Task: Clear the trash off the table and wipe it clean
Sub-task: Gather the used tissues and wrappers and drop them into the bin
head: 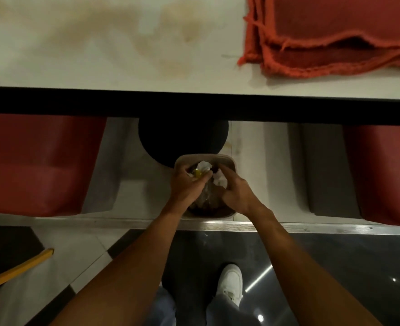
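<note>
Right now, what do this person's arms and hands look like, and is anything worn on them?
Both forearms are bare, with no sleeves in view. The left hand and right hand wear no gloves, and I see no watch or rings. Below are pale grey-blue trousers and a white shoe.

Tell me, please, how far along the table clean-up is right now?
Clearing looks nearly done: no trash shows on the visible table. In hand: the left hand and right hand grip crumpled trash at the mouth of the bin. Left: brown stains remain, and the red cloth lies folded, untouched.
</note>
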`<state>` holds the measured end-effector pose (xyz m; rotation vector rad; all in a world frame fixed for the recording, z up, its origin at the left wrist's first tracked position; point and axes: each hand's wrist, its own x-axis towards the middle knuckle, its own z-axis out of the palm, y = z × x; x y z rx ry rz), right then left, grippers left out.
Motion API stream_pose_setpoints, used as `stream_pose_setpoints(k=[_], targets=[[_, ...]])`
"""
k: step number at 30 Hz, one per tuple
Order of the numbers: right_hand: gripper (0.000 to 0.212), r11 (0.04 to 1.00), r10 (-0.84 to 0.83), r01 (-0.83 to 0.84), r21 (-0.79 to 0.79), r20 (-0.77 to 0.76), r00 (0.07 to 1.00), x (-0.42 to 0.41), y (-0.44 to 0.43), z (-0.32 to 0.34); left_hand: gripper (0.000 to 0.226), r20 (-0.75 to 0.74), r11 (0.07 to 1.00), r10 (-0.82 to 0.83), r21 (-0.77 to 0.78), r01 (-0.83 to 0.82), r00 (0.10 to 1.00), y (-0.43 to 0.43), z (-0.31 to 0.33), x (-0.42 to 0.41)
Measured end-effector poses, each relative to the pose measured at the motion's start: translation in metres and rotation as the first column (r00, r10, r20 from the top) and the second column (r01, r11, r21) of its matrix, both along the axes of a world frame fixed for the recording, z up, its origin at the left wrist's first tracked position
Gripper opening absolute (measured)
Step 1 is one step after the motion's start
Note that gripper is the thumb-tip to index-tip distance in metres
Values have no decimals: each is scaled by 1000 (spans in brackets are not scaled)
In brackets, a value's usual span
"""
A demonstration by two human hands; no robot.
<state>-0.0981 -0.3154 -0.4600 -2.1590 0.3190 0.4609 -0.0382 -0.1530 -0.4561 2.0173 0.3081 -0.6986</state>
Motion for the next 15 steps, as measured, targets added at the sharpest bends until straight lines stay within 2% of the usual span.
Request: stream_pose_setpoints(k=[2, 4, 8, 12, 15], targets=[[57, 999, -34, 35, -6, 58, 998, -1, -5, 2, 108, -65, 1000, -15, -7, 14, 998, -2, -20, -2], [56, 998, -67, 66, 20, 77, 995, -2, -10, 5, 112, -93, 999, -37, 24, 39, 995, -2, -18, -4], [51, 986, -161, 158, 61, 51, 986, -8, -5, 28, 70, -108, 993, -118, -3, 119, 987, 3, 31, -9], [49, 968, -232, 232, 90, -13, 973, -19, 8, 62, 58, -122, 980, -164, 90, 176, 979, 13, 69, -15], [46, 951, -278, 281, 127, -41, 960, -29, 17, 99, 39, -124, 976, -157, 135, 173, 980, 18, 109, -22]])
